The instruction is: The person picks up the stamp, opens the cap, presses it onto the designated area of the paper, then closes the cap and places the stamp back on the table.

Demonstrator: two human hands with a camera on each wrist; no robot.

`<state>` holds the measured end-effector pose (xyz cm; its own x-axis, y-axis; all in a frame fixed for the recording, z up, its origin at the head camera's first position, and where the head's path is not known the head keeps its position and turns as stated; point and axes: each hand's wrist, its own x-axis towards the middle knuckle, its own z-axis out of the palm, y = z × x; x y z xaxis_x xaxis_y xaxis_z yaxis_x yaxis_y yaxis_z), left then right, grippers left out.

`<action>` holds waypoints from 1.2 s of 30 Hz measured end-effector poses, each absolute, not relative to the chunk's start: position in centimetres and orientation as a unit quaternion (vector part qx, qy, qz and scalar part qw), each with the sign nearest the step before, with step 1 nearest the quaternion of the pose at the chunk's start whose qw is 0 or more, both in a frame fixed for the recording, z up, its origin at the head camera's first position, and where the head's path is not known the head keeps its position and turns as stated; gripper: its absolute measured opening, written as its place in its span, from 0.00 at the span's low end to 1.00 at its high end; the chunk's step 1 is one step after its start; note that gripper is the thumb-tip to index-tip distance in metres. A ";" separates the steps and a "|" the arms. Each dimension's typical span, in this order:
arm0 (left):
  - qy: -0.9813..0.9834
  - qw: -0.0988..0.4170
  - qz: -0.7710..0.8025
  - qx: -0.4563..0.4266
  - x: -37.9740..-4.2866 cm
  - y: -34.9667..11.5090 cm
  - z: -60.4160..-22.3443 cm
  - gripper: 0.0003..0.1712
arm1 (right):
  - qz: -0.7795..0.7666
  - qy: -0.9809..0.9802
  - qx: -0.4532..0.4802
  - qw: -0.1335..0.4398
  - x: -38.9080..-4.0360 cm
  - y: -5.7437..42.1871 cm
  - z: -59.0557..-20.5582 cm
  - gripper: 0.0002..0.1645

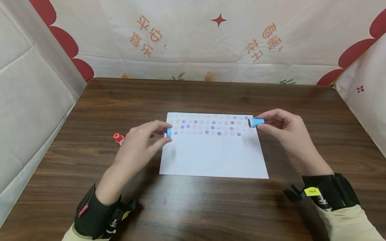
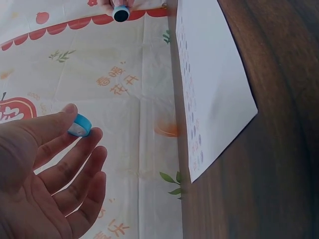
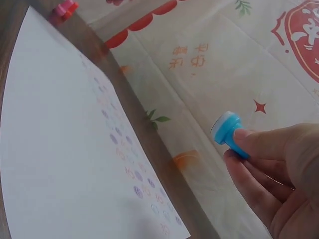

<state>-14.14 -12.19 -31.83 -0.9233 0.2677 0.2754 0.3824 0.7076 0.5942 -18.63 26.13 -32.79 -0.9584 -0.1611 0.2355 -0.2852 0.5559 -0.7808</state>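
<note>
A white sheet of paper [image 1: 211,155] lies on the wooden table, with rows of small purple, red and blue stamped prints [image 1: 212,127] across its upper part. My right hand [image 1: 291,132] pinches a blue toy stamp [image 3: 230,132] by its narrow handle, above the sheet's upper right corner. The stamp's dark face is uncovered and turned leftward in the head view. Over the sheet's left edge, my left hand [image 1: 135,145] holds a small blue cap [image 2: 81,125] between thumb and fingers. Stamp and cap are well apart.
Left of the paper, a red stamp [image 1: 118,137] stands on the table [image 1: 193,201], with a pink piece partly hidden behind my left hand. A pale printed cloth [image 1: 193,40] hangs behind the table's far edge and along both sides.
</note>
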 end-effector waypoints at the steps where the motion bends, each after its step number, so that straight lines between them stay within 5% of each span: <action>1: -0.920 0.086 -0.338 -0.177 -14.1 -12.2 -31.8 0.19 | 0.443 -0.885 0.123 0.070 -18.6 26.1 -32.8 0.16; 16: -0.922 0.086 -0.332 -0.180 -14.3 -12.3 -32.1 0.19 | 0.278 -0.935 0.191 0.112 -19.5 25.1 -34.0 0.17; 36: -0.923 0.081 -0.329 -0.181 -14.6 -12.0 -32.4 0.19 | 0.186 -0.962 0.193 0.059 -20.4 24.4 -35.2 0.13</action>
